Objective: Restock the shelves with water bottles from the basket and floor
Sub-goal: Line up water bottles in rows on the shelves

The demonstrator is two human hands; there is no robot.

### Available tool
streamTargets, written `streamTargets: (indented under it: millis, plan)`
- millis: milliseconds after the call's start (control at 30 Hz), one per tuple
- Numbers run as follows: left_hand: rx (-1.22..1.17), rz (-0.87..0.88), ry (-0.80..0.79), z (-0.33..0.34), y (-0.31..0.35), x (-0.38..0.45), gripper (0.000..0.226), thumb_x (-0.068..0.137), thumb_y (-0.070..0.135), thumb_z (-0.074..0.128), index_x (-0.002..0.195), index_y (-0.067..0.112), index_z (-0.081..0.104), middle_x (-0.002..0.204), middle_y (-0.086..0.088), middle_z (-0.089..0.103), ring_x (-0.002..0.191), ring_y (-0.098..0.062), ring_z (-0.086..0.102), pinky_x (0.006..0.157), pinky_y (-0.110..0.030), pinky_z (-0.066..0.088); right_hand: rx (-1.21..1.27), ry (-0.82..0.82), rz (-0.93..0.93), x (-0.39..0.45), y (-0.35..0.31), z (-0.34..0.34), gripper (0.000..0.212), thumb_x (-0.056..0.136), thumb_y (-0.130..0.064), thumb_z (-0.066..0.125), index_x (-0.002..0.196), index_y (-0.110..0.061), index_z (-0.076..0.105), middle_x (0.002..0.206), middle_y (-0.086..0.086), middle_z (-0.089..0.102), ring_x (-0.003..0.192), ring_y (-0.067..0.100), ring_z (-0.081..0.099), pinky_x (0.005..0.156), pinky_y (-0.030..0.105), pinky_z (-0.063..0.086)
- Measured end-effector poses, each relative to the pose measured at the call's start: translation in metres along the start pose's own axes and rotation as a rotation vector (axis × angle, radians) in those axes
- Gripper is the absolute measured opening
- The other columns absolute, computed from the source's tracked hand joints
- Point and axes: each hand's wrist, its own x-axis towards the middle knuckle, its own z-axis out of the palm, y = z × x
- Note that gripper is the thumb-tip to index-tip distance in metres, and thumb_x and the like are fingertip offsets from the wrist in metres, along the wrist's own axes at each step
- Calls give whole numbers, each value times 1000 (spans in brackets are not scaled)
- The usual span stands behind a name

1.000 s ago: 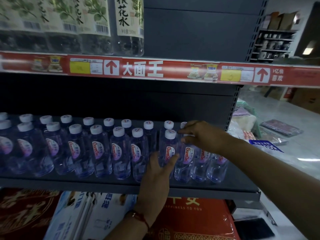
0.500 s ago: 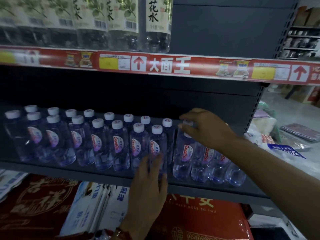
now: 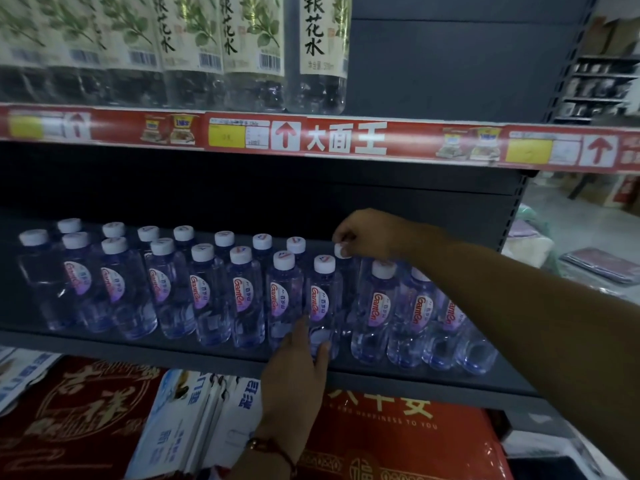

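Head view, right hand pinching cap (shelf-end)

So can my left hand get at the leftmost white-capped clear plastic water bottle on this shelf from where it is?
Probably yes: the left hand is open, the bottle stands at the open shelf front.

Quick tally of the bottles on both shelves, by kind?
Small water bottles: 20, some caps hidden
Tall bottles: about 6, the left ones are blurred
Total: about 26
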Motion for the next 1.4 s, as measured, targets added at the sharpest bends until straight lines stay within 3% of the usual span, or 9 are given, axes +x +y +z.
streamTargets:
  millis: [133, 267, 400, 600, 800, 1067, 1200, 1300, 1400]
  plan:
    - [11, -31, -14, 0, 6, 6, 67, 101, 56, 44, 158, 26, 21, 143, 4, 56, 116, -11, 63, 85, -22, 50, 83, 18, 11, 0, 3, 4, 29, 93, -15, 65, 121, -12, 69, 119, 0, 68, 97, 5, 54, 77, 12, 34]
    - [-7, -37, -4, -1, 8, 5, 64, 101, 54, 46, 154, 24, 27, 133, 4, 62, 110, -11, 65, 81, -22, 50, 60, 15, 24, 1, -2, 8, 41, 93, -27, 64, 131, -10, 62, 134, 5, 61, 115, 18, 58, 91, 21, 41]
    - [-7, -44, -2, 0, 8, 5, 62, 101, 54, 47, 152, 25, 29, 133, 5, 61, 108, -12, 65, 78, -22, 48, -7, 43, 7, 7, -5, 15, 30, 93, -23, 64, 116, -4, 71, 122, 12, 68, 111, 25, 62, 95, 34, 49]
    - [-8, -5, 30, 3, 5, 1, 60, 101, 55, 44, 152, 27, 30, 140, 5, 55, 107, -12, 65, 77, -24, 50, 39, 70, -40, 7, -2, 19, 31, 96, -18, 61, 124, -7, 68, 129, 8, 66, 115, 20, 61, 88, 19, 40]
    - [-64, -13, 25, 8, 9, 1, 62, 100, 57, 46, 153, 30, 28, 149, 7, 48, 111, -11, 63, 78, -21, 46, 22, 78, -82, 7, 6, 20, 29, 96, -17, 60, 121, -7, 70, 124, 7, 68, 113, 21, 63, 93, 26, 46]
    - [-80, 2, 19, 12, 7, 3, 63, 98, 59, 47, 152, 32, 28, 148, 6, 51, 117, -11, 61, 87, -26, 51, 76, 61, -24, 4, 9, 19, 36, 98, -24, 59, 130, -8, 64, 138, 6, 61, 125, 19, 56, 98, 19, 37]
    - [-57, 34, 30, 0, 1, -4, 67, 98, 64, 40, 156, 34, 24, 153, 9, 45, 122, -10, 58, 94, -26, 50, 226, 51, 37, 0, 2, 16, 32, 99, -32, 57, 123, -14, 70, 128, 2, 67, 114, 16, 60, 95, 24, 43]
    - [-94, 26, 149, -18, -16, -12, 61, 95, 65, 38, 147, 33, 40, 138, 11, 56, 100, -4, 61, 80, -20, 51, 290, 79, 51, 1, -10, 15, 32, 97, -35, 59, 119, -15, 72, 113, 2, 72, 102, 13, 63, 85, 22, 44]
    - [-113, -24, 192, -27, -33, -8, 75, 86, 74, 28, 144, 29, 45, 133, 7, 59, 98, -8, 62, 78, -23, 53, 237, 123, 18, 8, -25, 12, 42, 97, -39, 58, 131, -13, 64, 125, 3, 67, 99, 9, 58, 83, 20, 43]
